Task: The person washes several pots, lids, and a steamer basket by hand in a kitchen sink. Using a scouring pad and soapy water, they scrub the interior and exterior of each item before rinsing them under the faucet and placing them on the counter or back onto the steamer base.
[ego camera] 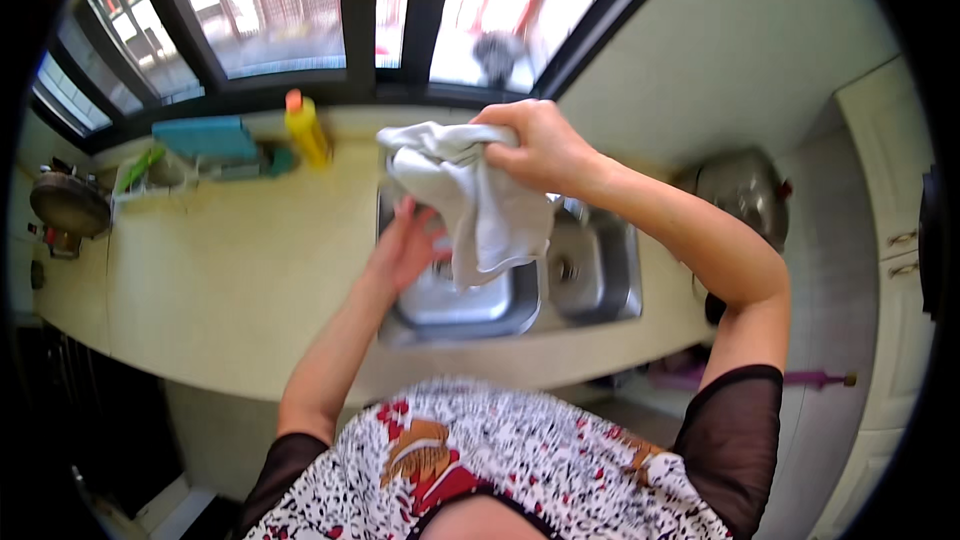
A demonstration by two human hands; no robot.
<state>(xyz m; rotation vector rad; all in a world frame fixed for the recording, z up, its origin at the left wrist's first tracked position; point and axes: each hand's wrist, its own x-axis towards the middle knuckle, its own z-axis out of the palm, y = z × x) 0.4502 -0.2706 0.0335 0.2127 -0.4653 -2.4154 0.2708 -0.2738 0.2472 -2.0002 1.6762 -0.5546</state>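
A crumpled white cloth point(499, 221) hangs from my right hand point(544, 146), pinched between thumb and fingers at its upper edge. It droops over the left basin of a stainless-steel double sink point(461, 330) and hides part of the basin and most of the tap area. My left hand point(412, 244) is raised over the same basin, just left of the cloth. Its fingers are spread and slightly blurred, with nothing visible in them. The right basin point(581, 259), with its drain, shows beside the cloth.
On the pale yellow countertop point(240, 277), a yellow bottle with an orange cap point(309, 131) stands by the window. Left of it are a blue board point(206, 136) and a white rack point(161, 176). A pan point(71, 202) sits far left, a shiny metal pot point(742, 191) right of the sink.
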